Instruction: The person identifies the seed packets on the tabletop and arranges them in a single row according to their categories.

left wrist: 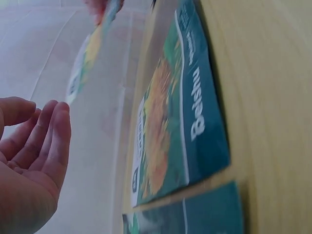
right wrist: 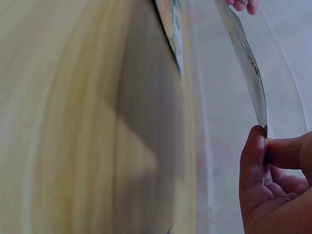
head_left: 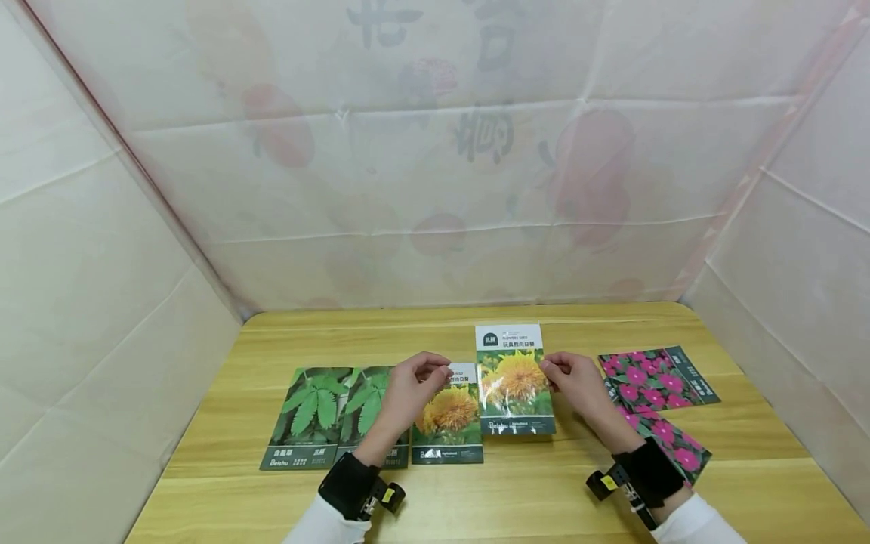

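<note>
My right hand [head_left: 578, 381] pinches a seed packet with a yellow sunflower picture [head_left: 516, 381] by its right edge, thumb against fingers. In the right wrist view this packet [right wrist: 251, 73] is seen nearly edge-on, lifted off the table. My left hand [head_left: 416, 385] hovers above a second sunflower seed packet [head_left: 448, 434] that lies flat, covering part of it. Nothing is between the left hand's loosely bent fingers [left wrist: 61, 131] in the left wrist view, and they stand apart from the raised packet.
Two green-leaf seed packets [head_left: 306, 415] lie side by side on the left of the wooden table [head_left: 516, 499]. On the right, packets with pink flowers [head_left: 655, 378] overlap at angles, partly behind the right wrist. Pale cloth walls [head_left: 421, 189] enclose the table's back and sides.
</note>
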